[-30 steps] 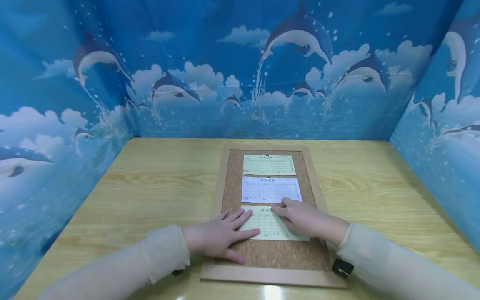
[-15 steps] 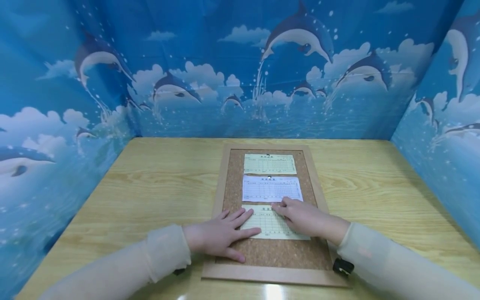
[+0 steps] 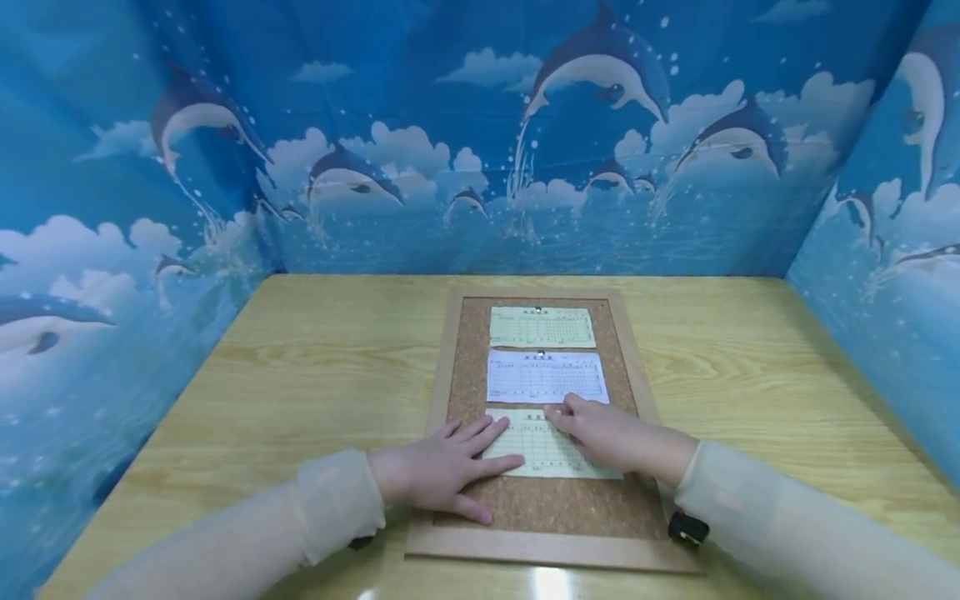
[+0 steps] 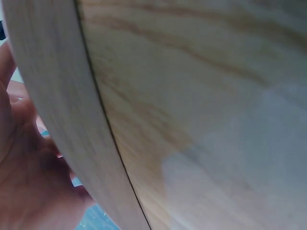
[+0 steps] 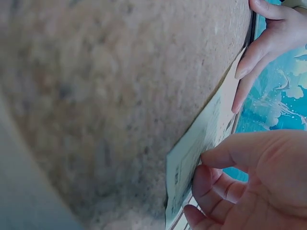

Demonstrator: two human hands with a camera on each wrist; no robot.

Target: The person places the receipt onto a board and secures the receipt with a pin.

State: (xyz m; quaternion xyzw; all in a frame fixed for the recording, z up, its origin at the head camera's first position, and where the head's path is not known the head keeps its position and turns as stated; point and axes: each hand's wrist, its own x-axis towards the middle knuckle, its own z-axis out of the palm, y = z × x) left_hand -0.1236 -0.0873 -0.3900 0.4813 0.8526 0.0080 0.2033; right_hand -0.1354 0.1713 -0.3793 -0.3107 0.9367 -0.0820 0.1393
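Observation:
In the head view a framed cork board (image 3: 555, 507) lies on the table with three printed slips in a column. The top one is a yellow-green slip (image 3: 542, 329), then comes a white slip (image 3: 543, 382); a small pin shows at the top of each. My left hand (image 3: 442, 472) rests spread over the left side of the lowest yellow-green slip (image 3: 540, 454) and the board. At that slip's top edge, my right hand (image 3: 607, 435) presses with thumb and curled fingers on a small pushpin, mostly hidden under the fingertips. The right wrist view shows its thumb (image 5: 218, 155) against the paper.
The wooden table (image 3: 322, 350) extends around the board on both sides. A blue curtain (image 3: 420, 225) with dolphins encloses the back and both sides. The board's raised wooden frame (image 3: 555, 550) runs along the near edge, with the sleeves beside it.

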